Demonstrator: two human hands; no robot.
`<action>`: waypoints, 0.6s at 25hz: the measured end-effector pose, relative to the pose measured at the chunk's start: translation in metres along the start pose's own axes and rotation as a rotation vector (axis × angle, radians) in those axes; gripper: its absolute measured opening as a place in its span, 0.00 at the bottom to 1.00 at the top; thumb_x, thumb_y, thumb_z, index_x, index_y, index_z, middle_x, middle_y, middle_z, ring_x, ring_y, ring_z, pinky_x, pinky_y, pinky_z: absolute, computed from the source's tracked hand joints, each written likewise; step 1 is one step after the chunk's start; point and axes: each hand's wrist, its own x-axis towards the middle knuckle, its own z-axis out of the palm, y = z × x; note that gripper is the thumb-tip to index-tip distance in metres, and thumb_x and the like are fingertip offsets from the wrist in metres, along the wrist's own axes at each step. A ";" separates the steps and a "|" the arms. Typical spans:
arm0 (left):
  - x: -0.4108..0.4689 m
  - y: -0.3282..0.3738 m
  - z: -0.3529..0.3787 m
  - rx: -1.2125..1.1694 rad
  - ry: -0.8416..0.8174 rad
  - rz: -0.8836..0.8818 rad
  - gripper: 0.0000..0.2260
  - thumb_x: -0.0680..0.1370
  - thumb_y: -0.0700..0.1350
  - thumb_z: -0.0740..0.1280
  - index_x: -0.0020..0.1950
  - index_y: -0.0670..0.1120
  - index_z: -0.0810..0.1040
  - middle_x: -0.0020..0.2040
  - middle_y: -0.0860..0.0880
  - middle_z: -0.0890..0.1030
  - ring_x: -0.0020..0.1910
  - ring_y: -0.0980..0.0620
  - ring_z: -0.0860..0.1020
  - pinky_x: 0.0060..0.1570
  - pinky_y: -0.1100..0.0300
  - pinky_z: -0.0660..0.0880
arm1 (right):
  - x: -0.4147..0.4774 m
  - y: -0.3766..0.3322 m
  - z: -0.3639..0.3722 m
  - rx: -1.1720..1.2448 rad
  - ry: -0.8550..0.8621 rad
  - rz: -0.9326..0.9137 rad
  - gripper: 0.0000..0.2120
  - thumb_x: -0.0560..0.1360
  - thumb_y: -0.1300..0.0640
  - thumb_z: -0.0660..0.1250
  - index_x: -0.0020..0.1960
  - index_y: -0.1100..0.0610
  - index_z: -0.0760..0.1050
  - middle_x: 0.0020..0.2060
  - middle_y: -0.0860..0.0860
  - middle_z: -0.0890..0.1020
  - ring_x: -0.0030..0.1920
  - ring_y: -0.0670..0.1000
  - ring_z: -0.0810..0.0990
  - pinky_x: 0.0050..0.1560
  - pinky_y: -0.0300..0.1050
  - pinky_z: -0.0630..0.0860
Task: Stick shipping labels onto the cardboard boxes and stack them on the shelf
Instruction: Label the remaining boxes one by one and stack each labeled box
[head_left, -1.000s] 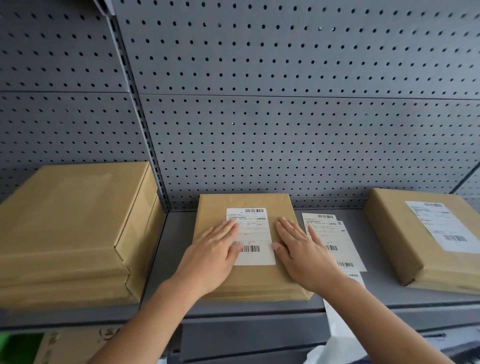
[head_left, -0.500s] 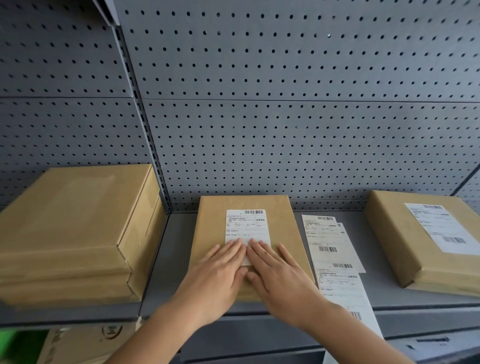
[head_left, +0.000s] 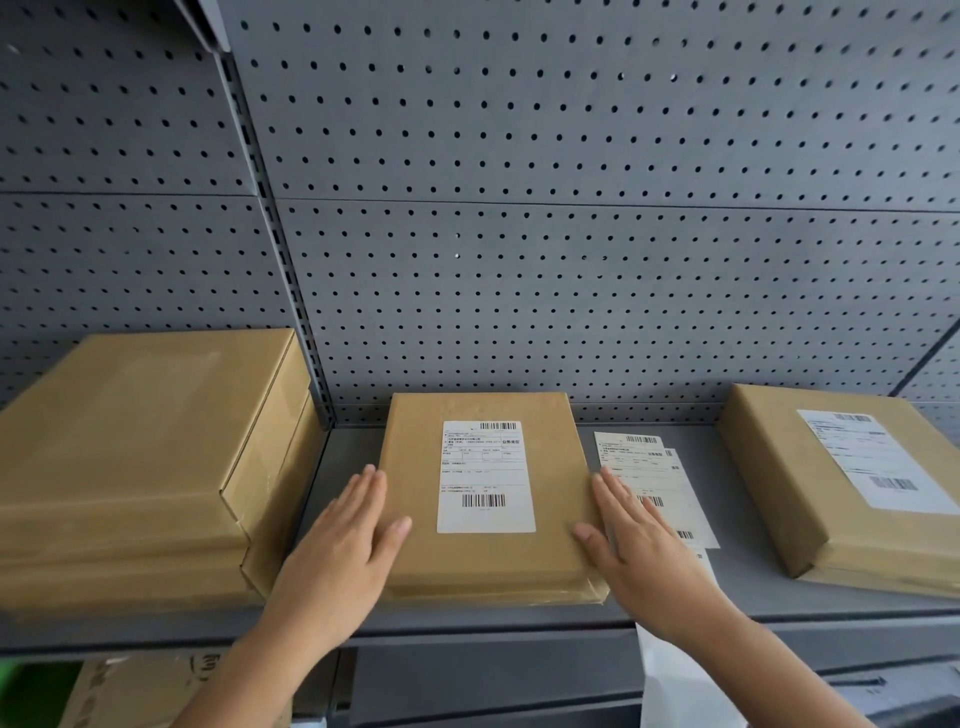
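Observation:
A flat cardboard box (head_left: 415, 566) lies in the middle of the grey shelf (head_left: 519, 621), with a white shipping label (head_left: 485, 475) stuck flat on its top. My left hand (head_left: 345, 551) rests at the box's left edge, fingers straight, thumb on the top face. My right hand (head_left: 631, 545) mirrors it at the right edge, its fingers over a strip of loose labels (head_left: 654, 483) lying on the shelf beside the box. Neither hand visibly lifts the box.
Two stacked unlabelled boxes (head_left: 135, 457) stand on the shelf at the left. A labelled box (head_left: 810, 499) lies at the right. Grey pegboard (head_left: 519, 234) backs the shelf. The label strip hangs over the front edge. A lower carton (head_left: 130, 691) shows below.
Both hands were pressing on the label in the middle of the box; they have slid apart to its left and right edges, uncovering the whole label.

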 end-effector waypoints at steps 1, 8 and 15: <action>0.002 -0.001 -0.001 -0.109 -0.013 -0.060 0.36 0.80 0.68 0.46 0.83 0.53 0.41 0.82 0.58 0.42 0.80 0.61 0.44 0.77 0.61 0.46 | 0.002 0.001 -0.001 0.104 -0.007 0.044 0.35 0.81 0.36 0.49 0.82 0.48 0.43 0.81 0.41 0.46 0.80 0.44 0.47 0.78 0.43 0.48; 0.005 0.008 0.006 -1.010 -0.164 -0.398 0.26 0.78 0.62 0.66 0.75 0.60 0.70 0.63 0.64 0.80 0.63 0.61 0.76 0.65 0.57 0.67 | 0.013 -0.013 0.014 0.878 -0.062 0.257 0.29 0.80 0.44 0.64 0.78 0.41 0.58 0.63 0.38 0.78 0.59 0.42 0.79 0.49 0.35 0.74; -0.004 0.036 -0.007 -1.029 -0.080 -0.348 0.17 0.80 0.59 0.65 0.70 0.64 0.73 0.59 0.64 0.83 0.61 0.60 0.79 0.58 0.59 0.72 | 0.008 -0.006 -0.010 1.023 -0.034 0.259 0.20 0.78 0.49 0.68 0.68 0.39 0.71 0.55 0.40 0.85 0.56 0.46 0.83 0.60 0.48 0.77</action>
